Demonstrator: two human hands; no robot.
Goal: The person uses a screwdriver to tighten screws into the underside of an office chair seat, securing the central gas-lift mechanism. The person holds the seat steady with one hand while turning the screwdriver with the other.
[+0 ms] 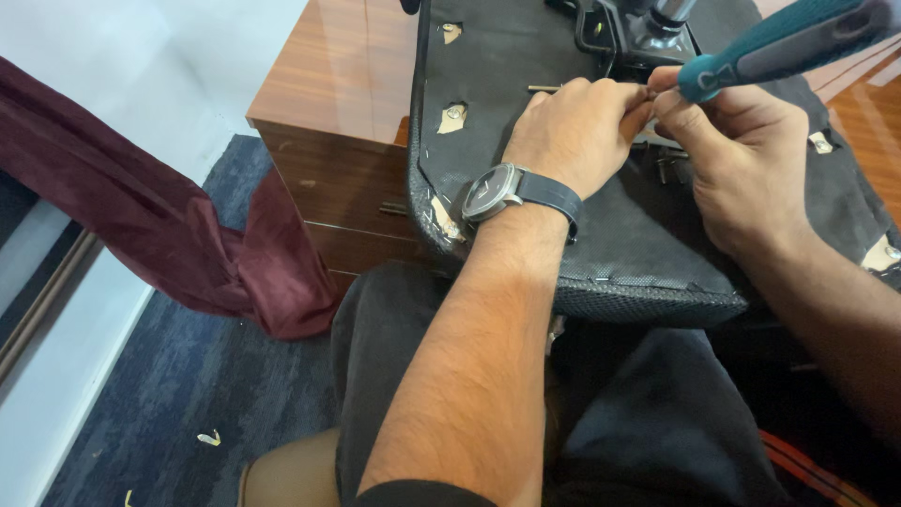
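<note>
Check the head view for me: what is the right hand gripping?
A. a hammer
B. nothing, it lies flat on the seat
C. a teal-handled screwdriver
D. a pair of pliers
C. The right hand is closed around a teal-handled screwdriver, its handle running up to the frame's top right corner, while the left hand pinches something small beside it over the upturned black seat base.

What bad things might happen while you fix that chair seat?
The screw pinched between the left hand and right hand is tiny and might drop onto the carpet. The screwdriver tip sits close to the fingers and might poke them. The seat rests on the lap and desk, so it may slide.
</note>
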